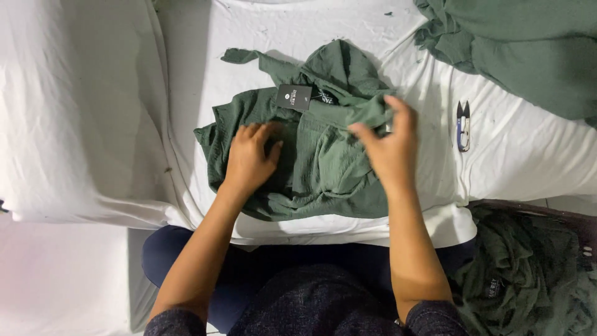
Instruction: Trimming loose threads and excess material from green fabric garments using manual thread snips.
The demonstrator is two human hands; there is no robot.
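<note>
A crumpled green garment (323,162) is spread on the white-covered bench (510,155), directly under both hands. The left hand (249,158) is laid flat on the garment's left part, fingers spread and slightly curled, palm down; nothing is gripped. The right hand (388,146) is held over the garment's right part, fingers bent, and a fold of the cloth is pinched between thumb and fingertips. A dark hang tag (294,97) is seen on the garment just beyond the left hand, between the two hands. Small thread snips (462,126) with a blue grip are lying on the bench to the right of the right hand, apart from the cloth. A heap of green fabric (528,50) is piled farther beyond and right of that hand. More green garments (528,274) are bundled below the bench edge, beside the right forearm. A white sheet (74,112) is draped well left of the left hand. Nothing is set between the hands and the garment.
</note>
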